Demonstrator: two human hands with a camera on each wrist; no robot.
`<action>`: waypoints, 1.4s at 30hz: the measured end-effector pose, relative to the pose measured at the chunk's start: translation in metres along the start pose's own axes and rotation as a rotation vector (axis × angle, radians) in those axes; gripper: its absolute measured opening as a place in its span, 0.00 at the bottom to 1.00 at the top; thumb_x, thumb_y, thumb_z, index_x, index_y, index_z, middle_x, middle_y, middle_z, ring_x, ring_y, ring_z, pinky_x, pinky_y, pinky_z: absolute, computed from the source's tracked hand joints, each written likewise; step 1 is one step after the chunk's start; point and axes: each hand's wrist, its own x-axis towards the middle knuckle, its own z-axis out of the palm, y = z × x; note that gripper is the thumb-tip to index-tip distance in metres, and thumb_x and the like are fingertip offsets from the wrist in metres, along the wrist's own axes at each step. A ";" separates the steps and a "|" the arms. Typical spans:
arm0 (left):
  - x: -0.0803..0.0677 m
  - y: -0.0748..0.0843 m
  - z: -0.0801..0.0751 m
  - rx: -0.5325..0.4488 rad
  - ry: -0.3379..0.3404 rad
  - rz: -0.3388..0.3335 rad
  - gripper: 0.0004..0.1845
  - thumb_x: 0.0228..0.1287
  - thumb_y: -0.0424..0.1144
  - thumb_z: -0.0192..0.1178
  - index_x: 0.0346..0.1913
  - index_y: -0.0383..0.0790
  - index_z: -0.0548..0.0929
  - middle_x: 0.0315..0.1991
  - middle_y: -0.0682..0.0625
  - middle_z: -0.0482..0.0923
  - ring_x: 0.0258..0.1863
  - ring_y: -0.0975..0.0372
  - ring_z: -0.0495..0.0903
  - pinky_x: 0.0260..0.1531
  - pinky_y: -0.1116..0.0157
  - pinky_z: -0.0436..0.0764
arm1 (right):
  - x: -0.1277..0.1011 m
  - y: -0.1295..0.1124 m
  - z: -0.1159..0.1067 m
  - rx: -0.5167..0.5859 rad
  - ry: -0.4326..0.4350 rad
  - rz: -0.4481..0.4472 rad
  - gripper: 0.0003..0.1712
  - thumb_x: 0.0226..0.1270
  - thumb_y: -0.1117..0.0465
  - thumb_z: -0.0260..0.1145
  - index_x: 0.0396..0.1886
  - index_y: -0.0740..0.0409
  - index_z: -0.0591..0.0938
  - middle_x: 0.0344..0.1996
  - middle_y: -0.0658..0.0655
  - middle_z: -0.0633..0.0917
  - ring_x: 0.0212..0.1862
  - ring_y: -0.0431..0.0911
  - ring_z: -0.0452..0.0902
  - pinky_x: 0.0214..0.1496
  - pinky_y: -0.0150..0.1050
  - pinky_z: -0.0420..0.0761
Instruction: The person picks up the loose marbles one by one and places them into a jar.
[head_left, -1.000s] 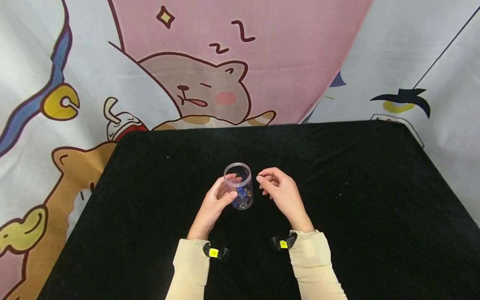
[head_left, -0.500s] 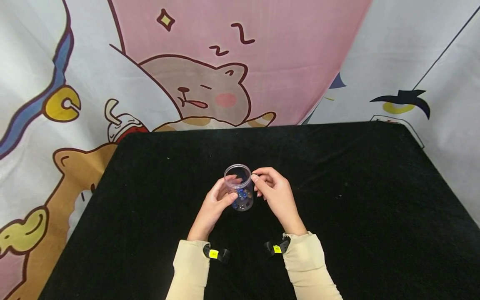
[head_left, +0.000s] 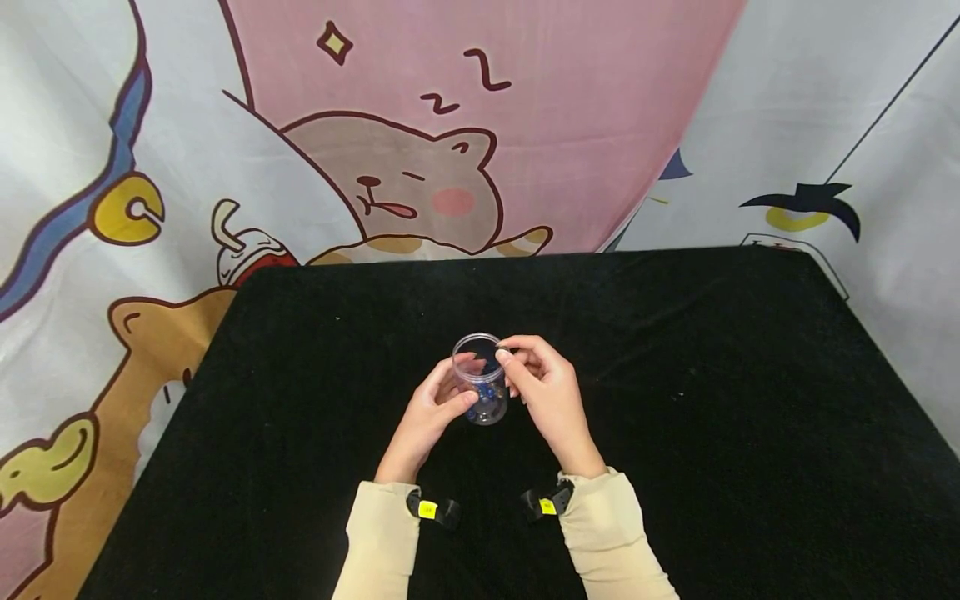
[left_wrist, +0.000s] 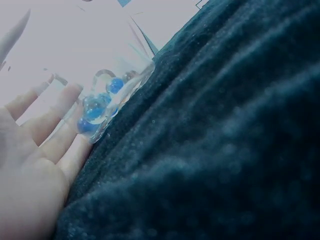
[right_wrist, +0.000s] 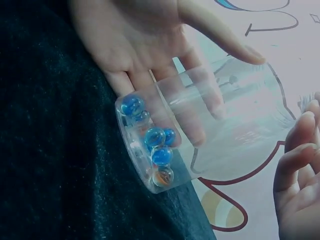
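Jar (head_left: pixel 481 379) upright on desk (head_left: pixel 712 400), left hand (head_left: pixel 429 410) wrapped round its side. Right hand (head_left: pixel 542 385) pinches rim; grip light, avoid tipping marbles (right_wrist: pixel 152 145).

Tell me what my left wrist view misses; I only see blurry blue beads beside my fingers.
Observer: The beads lie at the bottom of a clear jar; most are blue, one is orange and clear.
Operator: Give me the lid status.
Observer: The jar's mouth shows no lid in the head view.
Operator: Report the hands.
Observer: The left hand grips the jar's side; the right hand has its fingertips at the rim.
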 end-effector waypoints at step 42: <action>0.000 0.001 0.001 0.016 0.002 -0.039 0.26 0.62 0.39 0.55 0.62 0.40 0.63 0.59 0.46 0.67 0.58 0.56 0.67 0.56 0.53 0.63 | 0.000 -0.001 -0.001 -0.055 -0.063 0.070 0.13 0.63 0.56 0.58 0.45 0.53 0.77 0.18 0.55 0.73 0.22 0.49 0.70 0.24 0.35 0.72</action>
